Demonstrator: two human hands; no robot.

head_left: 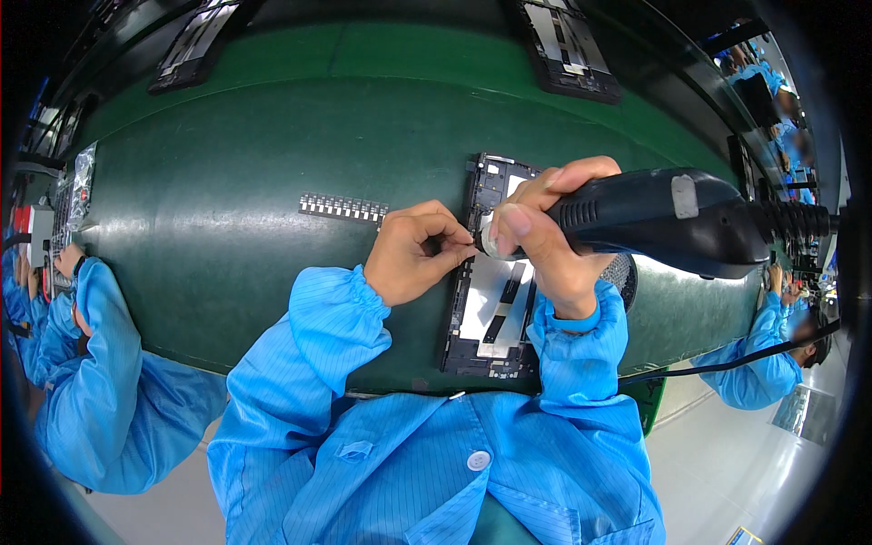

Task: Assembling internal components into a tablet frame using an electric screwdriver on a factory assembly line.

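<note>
Working at a green bench top. Having upon it an uncovered black tablet chassis, fitted inside with a silver-white plate and black flat strips. Looking past a black corded handheld tool overlapping the right hand (cannot tell whether gripped). Holding right thumb and fingertips together on a pale rounded piece, over the chassis; pinching the left hand's fingertips together beside it (unclear whether around anything). Seeing only part of a round dark mesh-patterned holder, not its contents. Having near the left hand a strip of small white parts.
</note>
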